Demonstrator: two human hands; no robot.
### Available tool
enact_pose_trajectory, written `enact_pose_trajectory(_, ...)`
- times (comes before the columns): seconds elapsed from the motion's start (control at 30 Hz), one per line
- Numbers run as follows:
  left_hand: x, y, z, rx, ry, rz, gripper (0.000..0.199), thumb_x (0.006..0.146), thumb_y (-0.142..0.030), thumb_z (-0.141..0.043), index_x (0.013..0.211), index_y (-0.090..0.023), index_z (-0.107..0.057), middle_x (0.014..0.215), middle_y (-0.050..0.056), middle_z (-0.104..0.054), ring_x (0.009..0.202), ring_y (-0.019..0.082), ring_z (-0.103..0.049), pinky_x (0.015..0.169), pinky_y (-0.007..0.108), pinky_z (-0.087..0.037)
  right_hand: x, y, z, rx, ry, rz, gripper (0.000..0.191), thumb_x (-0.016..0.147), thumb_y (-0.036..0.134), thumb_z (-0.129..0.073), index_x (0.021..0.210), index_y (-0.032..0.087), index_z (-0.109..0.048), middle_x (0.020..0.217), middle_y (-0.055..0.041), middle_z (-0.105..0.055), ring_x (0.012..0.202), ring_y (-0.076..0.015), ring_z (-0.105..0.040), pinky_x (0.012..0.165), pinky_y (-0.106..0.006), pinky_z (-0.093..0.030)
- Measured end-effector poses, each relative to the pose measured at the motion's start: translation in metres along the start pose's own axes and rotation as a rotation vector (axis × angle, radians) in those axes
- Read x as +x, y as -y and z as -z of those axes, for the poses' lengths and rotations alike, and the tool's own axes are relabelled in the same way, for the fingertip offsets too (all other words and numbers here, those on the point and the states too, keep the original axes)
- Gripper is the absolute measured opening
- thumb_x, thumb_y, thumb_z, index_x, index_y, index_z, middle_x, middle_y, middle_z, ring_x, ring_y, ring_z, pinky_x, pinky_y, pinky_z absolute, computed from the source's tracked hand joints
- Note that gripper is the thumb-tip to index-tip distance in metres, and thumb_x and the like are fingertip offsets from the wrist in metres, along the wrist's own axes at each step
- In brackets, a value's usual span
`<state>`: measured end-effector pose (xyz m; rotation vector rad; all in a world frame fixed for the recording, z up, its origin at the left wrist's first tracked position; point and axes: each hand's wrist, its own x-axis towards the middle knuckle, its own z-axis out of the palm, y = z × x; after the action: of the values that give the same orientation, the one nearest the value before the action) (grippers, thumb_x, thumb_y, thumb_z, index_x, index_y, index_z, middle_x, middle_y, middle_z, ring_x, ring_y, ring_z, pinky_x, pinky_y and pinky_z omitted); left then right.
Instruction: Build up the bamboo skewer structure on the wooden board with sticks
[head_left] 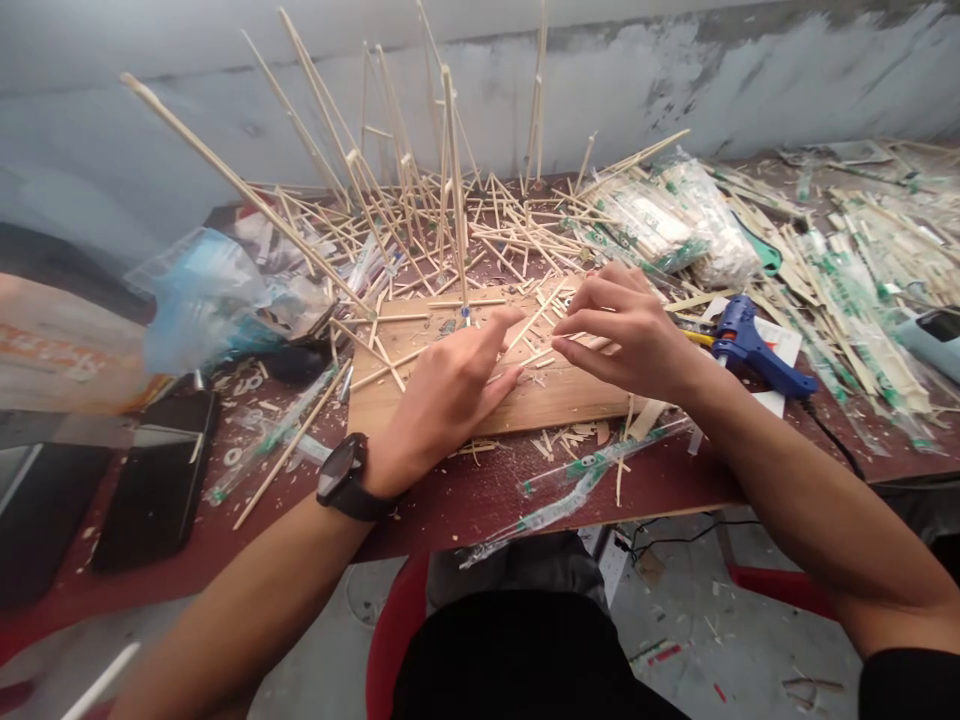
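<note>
My left hand (pixel 459 380), with a black watch on its wrist, rests low over a wooden board (pixel 570 392). Its thumb and index finger are apart, and a thin wooden stick (pixel 538 318) lies just beyond them. Across from it, my right hand (pixel 626 330) hovers over the board's right part, fingers bent and spread, their tips close to the loose sticks. I see nothing gripped in either hand, though the right palm is hidden. A tall upright stick (pixel 454 180) stands behind the left hand, with a blue piece (pixel 466 312) at its foot.
A blue glue gun (pixel 757 345) lies to the right. Behind are heaped sticks (pixel 517 235) and plastic-wrapped packs (pixel 660 220). A long slanted stick (pixel 247 190) juts up at left. A phone (pixel 161 480) and a blue plastic bag (pixel 206 290) occupy the left side.
</note>
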<state>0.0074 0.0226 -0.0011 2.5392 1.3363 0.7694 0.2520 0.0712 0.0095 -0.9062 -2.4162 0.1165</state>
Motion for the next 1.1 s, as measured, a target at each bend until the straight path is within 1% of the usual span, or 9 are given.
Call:
enact_pose_trajectory(0.13, -0.002, -0.002, -0.001, -0.069, -0.109, 0.097, 0.046, 0.098, -0.022, -0.067, 0.14, -0.018, -0.048, 0.1, 0.003, -0.076, 0.088, 0.019, -0.076, 0.078, 0.031, -0.059, 0.001, 0.008, 0.005, 0.01, -0.138, -0.09, 0.024, 0.097, 0.044, -0.063, 0.081, 0.03, -0.074, 0.085, -0.0063, -0.066, 0.088, -0.026, -0.056, 0.085, -0.048, -0.041)
enact_pose_trajectory(0.27, -0.002, -0.008, 0.0, -0.129, -0.211, 0.188, 0.046, 0.097, -0.025, -0.07, 0.136, -0.018, -0.047, 0.097, 0.002, -0.076, 0.08, 0.017, -0.076, 0.071, 0.029, -0.06, -0.001, 0.019, 0.008, 0.126, -0.285, -0.209, 0.04, 0.096, 0.047, -0.058, 0.063, 0.026, -0.063, 0.062, -0.0038, -0.057, 0.061, -0.0183, -0.049, 0.066, -0.041, -0.041)
enact_pose_trajectory(0.37, -0.003, -0.014, 0.001, -0.164, -0.284, 0.232, 0.044, 0.097, -0.027, -0.071, 0.132, -0.019, -0.047, 0.099, 0.001, -0.075, 0.076, 0.014, -0.075, 0.068, 0.026, -0.061, 0.0, 0.026, 0.003, 0.274, -0.255, -0.295, 0.049, 0.095, 0.052, -0.062, 0.056, 0.024, -0.057, 0.053, -0.0006, -0.053, 0.052, -0.0132, -0.044, 0.057, -0.036, -0.036)
enact_pose_trajectory(0.53, -0.005, -0.023, -0.002, -0.154, -0.347, 0.232, 0.04, 0.099, -0.031, -0.07, 0.13, -0.023, -0.046, 0.117, 0.003, -0.072, 0.096, 0.017, -0.079, 0.074, 0.025, -0.064, 0.003, 0.031, -0.01, 0.571, -0.225, -0.492, 0.053, 0.09, 0.066, -0.069, 0.061, 0.022, -0.064, 0.052, 0.0025, -0.047, 0.051, -0.0101, -0.04, 0.051, -0.031, -0.03)
enact_pose_trajectory(0.67, -0.006, -0.027, -0.006, -0.202, -0.357, 0.254, 0.042, 0.098, -0.029, -0.073, 0.129, -0.024, -0.045, 0.113, 0.002, -0.073, 0.092, 0.016, -0.079, 0.076, 0.025, -0.067, 0.004, 0.03, -0.016, 0.731, -0.241, -0.557, 0.051, 0.084, 0.069, -0.076, 0.068, 0.02, -0.068, 0.053, 0.0031, -0.049, 0.049, -0.0092, -0.04, 0.047, -0.03, -0.03)
enact_pose_trajectory(0.77, -0.006, -0.026, -0.01, -0.293, -0.408, 0.227, 0.05, 0.092, -0.023, -0.079, 0.128, -0.024, -0.045, 0.106, 0.0, -0.075, 0.082, 0.014, -0.078, 0.075, 0.025, -0.069, 0.004, 0.028, -0.018, 0.807, -0.262, -0.557, 0.049, 0.079, 0.065, -0.082, 0.068, 0.02, -0.068, 0.054, 0.0035, -0.052, 0.048, -0.0078, -0.041, 0.044, -0.028, -0.03)
enact_pose_trajectory(0.87, -0.005, -0.024, -0.016, -0.385, -0.483, 0.161, 0.063, 0.083, -0.016, -0.084, 0.128, -0.025, -0.042, 0.101, -0.003, -0.075, 0.076, 0.013, -0.077, 0.068, 0.024, -0.069, 0.004, 0.027, -0.02, 0.855, -0.332, -0.486, 0.044, 0.079, 0.057, -0.086, 0.069, 0.018, -0.069, 0.058, 0.0028, -0.058, 0.05, -0.0067, -0.045, 0.044, -0.026, -0.033)
enact_pose_trajectory(0.93, -0.003, -0.025, -0.017, -0.456, -0.498, 0.15, 0.069, 0.08, -0.014, -0.086, 0.128, -0.026, -0.039, 0.099, -0.004, -0.074, 0.075, 0.014, -0.078, 0.066, 0.024, -0.069, 0.004, 0.025, -0.021, 0.89, -0.366, -0.457, 0.04, 0.079, 0.052, -0.087, 0.069, 0.018, -0.069, 0.059, 0.0031, -0.058, 0.048, -0.0058, -0.045, 0.042, -0.025, -0.032)
enact_pose_trajectory(1.1, 0.001, -0.028, -0.012, -0.698, -0.446, 0.245, 0.056, 0.084, -0.015, -0.08, 0.121, -0.025, -0.04, 0.089, -0.005, -0.073, 0.074, 0.016, -0.08, 0.069, 0.026, -0.071, 0.004, 0.019, -0.019, 0.938, -0.37, -0.424, 0.033, 0.081, 0.045, -0.085, 0.07, 0.018, -0.068, 0.06, 0.0038, -0.057, 0.044, -0.0048, -0.046, 0.038, -0.024, -0.033)
